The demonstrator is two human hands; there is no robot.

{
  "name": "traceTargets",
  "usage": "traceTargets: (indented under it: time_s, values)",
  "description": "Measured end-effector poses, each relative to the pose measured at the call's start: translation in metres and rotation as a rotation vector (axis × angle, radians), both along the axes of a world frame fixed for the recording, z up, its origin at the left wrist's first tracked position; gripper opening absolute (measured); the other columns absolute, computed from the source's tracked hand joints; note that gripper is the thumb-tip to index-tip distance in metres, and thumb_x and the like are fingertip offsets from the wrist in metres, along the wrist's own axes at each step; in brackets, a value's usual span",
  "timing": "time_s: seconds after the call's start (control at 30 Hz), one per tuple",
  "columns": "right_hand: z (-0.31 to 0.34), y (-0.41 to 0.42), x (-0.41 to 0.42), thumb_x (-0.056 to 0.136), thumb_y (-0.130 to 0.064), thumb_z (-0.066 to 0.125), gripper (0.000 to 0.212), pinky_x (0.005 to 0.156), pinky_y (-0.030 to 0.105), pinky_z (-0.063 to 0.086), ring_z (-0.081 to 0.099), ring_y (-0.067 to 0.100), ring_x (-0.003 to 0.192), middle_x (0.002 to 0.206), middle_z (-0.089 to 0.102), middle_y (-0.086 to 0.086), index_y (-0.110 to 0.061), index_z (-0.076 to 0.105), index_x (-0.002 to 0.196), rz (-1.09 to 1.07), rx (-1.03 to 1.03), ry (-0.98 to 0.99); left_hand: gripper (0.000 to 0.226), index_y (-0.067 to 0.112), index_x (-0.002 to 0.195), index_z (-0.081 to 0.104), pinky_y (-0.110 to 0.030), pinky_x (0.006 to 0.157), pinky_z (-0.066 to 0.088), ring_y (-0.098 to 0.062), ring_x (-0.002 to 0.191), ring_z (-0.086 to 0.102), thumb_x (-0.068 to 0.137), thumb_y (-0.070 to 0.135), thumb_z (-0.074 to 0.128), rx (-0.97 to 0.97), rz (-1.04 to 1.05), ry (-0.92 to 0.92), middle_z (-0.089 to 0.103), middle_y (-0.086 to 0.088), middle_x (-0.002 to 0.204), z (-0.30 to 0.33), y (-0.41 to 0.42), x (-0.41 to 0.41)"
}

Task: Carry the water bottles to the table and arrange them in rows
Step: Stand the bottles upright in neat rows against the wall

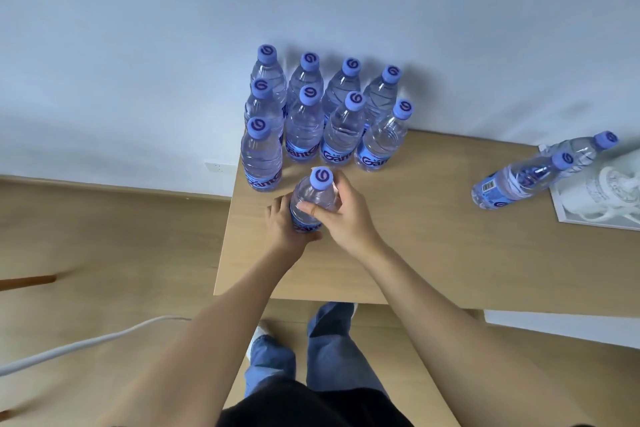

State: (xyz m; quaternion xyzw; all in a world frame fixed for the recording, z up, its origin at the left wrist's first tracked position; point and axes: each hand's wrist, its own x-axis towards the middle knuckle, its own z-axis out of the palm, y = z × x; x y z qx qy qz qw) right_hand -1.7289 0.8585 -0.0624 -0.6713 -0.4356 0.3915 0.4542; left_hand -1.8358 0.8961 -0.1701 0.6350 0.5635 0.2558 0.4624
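Observation:
Several clear water bottles with purple caps stand upright in rows (325, 114) at the back left of the light wooden table (433, 253), against the wall. One bottle (260, 156) starts a third row at the left. Just right of it stands another bottle (313, 198), upright, held by both hands. My left hand (285, 224) grips its lower body at the blue label. My right hand (341, 210) wraps its upper body just below the cap. Two more bottles (526, 180) stand close together at the table's right.
A white tray (568, 215) with white cups sits at the table's far right, behind the two bottles. A wall socket (220, 168) is on the wall left of the table. A white cable (86, 345) runs across the wooden floor at the left.

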Motion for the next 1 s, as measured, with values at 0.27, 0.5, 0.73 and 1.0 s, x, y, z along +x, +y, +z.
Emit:
traceTargets:
  time_s: [0.27,0.5,0.73,1.0]
  values:
    - [-0.007,0.023,0.008,0.078,-0.011,0.081,0.050,0.087,0.006,0.041,0.059,-0.012,0.098,0.104,0.063,-0.026,-0.033,0.052,0.111,0.070,0.067,-0.068,0.068,0.000,0.116,0.052,-0.023,0.069,0.022,-0.027,0.091,0.041,0.057,0.003,0.084,0.126,0.208,0.023,0.049,-0.003,0.101,-0.010,0.006,0.018]
    - [-0.013,0.051,0.020,0.080,-0.015,0.081,0.050,0.095,0.016,0.036,0.051,0.020,0.113,0.117,0.058,-0.003,-0.015,0.054,0.122,0.148,0.093,-0.179,0.045,-0.001,0.108,0.051,-0.031,0.082,0.033,-0.024,0.101,0.042,0.069,0.000,0.073,0.032,0.467,-0.077,0.053,-0.008,0.105,-0.002,0.018,0.042]
    - [-0.015,0.070,0.027,0.076,-0.015,0.084,0.058,0.102,0.008,0.028,0.040,0.010,0.117,0.123,0.040,0.006,-0.003,0.054,0.125,0.150,0.117,-0.273,0.039,-0.006,0.111,0.054,-0.046,0.091,0.045,-0.038,0.107,0.051,0.075,-0.001,0.067,0.045,0.675,-0.174,0.052,-0.011,0.106,0.004,0.026,0.062]
    - [-0.019,0.080,0.033,0.079,-0.016,0.082,0.062,0.103,0.013,0.029,0.039,0.020,0.127,0.121,0.033,0.005,-0.006,0.050,0.131,0.192,0.070,-0.239,0.039,-0.004,0.112,0.053,-0.052,0.092,0.046,-0.035,0.108,0.051,0.077,0.009,0.063,0.025,0.742,-0.178,0.054,-0.013,0.110,0.004,0.032,0.072]
